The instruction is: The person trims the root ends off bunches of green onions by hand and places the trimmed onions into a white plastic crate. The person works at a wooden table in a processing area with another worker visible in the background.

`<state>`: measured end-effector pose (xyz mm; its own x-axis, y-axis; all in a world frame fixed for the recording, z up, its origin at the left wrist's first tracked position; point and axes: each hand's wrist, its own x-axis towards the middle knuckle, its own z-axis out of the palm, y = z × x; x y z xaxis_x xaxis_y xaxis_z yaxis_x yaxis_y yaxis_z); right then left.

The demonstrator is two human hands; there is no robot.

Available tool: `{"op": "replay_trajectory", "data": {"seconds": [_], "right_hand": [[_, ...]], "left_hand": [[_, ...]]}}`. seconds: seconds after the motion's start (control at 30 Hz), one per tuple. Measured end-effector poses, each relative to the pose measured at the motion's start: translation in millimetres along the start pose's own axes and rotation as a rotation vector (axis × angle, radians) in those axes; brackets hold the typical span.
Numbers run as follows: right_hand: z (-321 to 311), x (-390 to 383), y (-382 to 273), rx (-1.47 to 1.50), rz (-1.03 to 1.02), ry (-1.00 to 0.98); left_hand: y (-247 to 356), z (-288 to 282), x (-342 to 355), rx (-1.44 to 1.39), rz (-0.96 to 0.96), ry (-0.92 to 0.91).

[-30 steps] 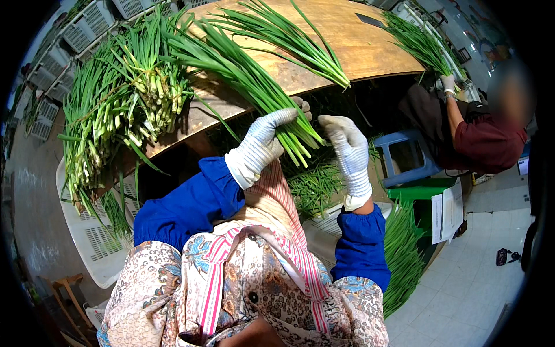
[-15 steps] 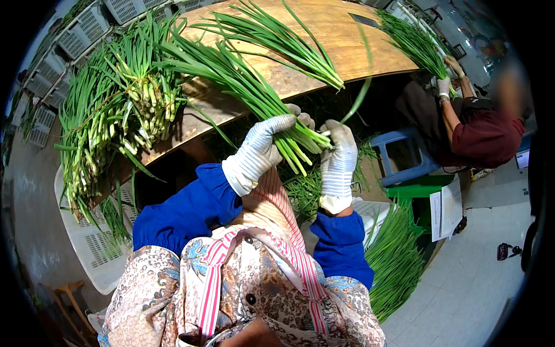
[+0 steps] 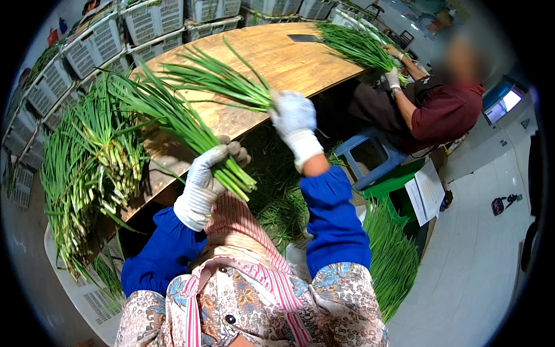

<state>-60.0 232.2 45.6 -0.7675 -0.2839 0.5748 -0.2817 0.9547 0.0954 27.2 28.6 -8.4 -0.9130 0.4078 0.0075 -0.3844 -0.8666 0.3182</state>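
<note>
My left hand (image 3: 203, 186), in a striped white glove, is closed round a bunch of garlic chives (image 3: 185, 124). The leaves point to the far left over the table, and the pale stem ends stick out near my chest. My gloved right hand (image 3: 295, 118) is at the stem end of a second bunch of garlic chives (image 3: 222, 84) lying on the wooden table (image 3: 277, 52). Its fingers look closed on the stems, though slight blur and the back of the hand partly hide them. A big heap of untrimmed chives (image 3: 87, 168) lies at the table's left end.
Stacked white plastic crates (image 3: 153, 23) line the far side. On the right, a co-worker (image 3: 442, 113) handles another bunch (image 3: 361, 49). Between us stand a blue stool (image 3: 370, 156) and a green bin (image 3: 393, 179) with papers. More chives (image 3: 393, 260) stand beside my right arm.
My right hand has moved away from the left hand's bunch, forward to the bunch on the table. A loose leaf it held is no longer seen there. The whole view has shifted.
</note>
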Motion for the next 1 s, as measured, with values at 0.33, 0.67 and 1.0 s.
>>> {"op": "replay_trajectory", "data": {"seconds": [0.33, 0.67, 1.0], "right_hand": [[-30, -16, -11, 1.465, 0.643, -0.285], [-34, -109, -52, 1.613, 0.722, -0.375], [-5, -130, -79, 1.714, 1.006, 0.189]], "left_hand": [[0, -8, -1, 0.026, 0.070, 0.042], [-41, -20, 2, 0.055, -0.033, 0.307], [-47, -4, 4, 0.025, -0.032, 0.209]]}}
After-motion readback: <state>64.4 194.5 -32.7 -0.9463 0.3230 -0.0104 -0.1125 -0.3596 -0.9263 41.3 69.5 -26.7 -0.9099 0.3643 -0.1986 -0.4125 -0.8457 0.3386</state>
